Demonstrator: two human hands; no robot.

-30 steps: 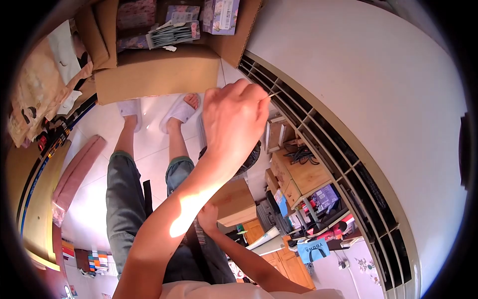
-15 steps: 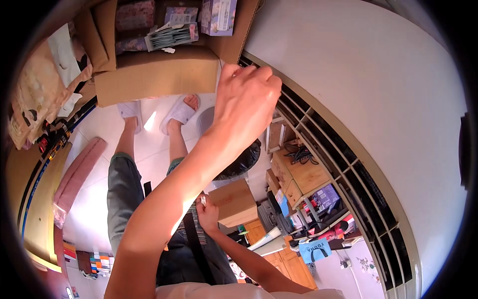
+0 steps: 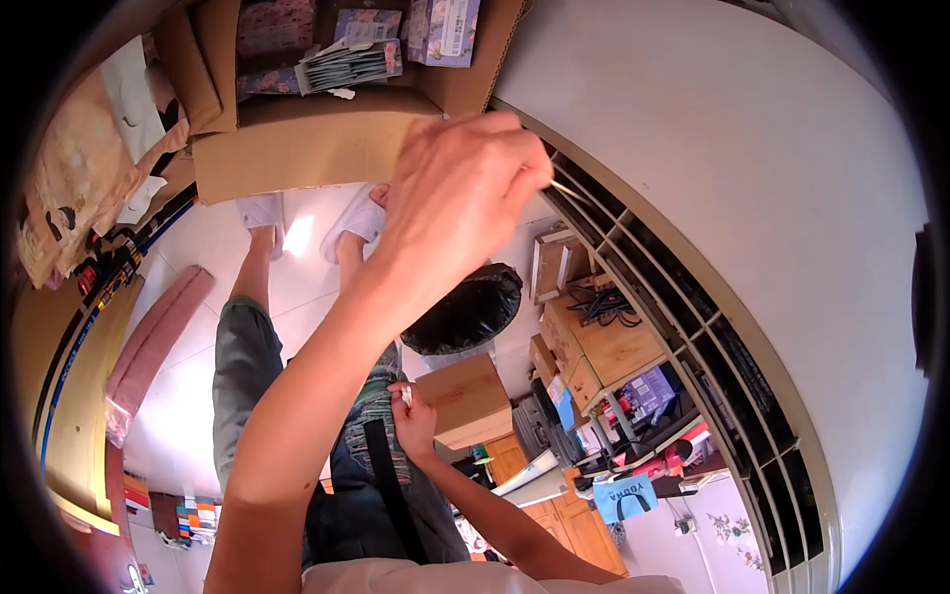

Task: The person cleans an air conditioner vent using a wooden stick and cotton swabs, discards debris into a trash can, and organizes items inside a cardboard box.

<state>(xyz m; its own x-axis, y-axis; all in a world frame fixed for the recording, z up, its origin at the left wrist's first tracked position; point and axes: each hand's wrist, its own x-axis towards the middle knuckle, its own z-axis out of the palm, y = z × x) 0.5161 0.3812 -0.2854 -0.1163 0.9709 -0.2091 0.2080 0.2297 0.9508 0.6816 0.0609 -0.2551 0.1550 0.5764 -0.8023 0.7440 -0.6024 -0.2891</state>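
My left hand [image 3: 470, 178] is raised before the grille [image 3: 673, 342] of a large white appliance [image 3: 732, 188]. Its fingers are closed in a pinch on a thin pale stick [image 3: 572, 191], whose far end reaches over the dark slots; whether it touches a slat is unclear. Lower down, beside my lap, my right hand [image 3: 416, 426] is closed round a small white item [image 3: 406, 395], only partly visible. Striped cloth [image 3: 376, 426] and a black strap [image 3: 389, 485] lie next to that hand.
An open cardboard box [image 3: 307, 153] holds floral packs at the top. A black-lined bin [image 3: 465, 312] stands past my left forearm, near a closed carton [image 3: 465, 396]. Wooden cabinets [image 3: 614, 337] are at the right, a pink cushion [image 3: 158, 342] at the left.
My left hand has shifted along the grille and back slightly left, and the stick shows again. More of the black-lined bin is uncovered. My right hand stays low, its white item now visible.
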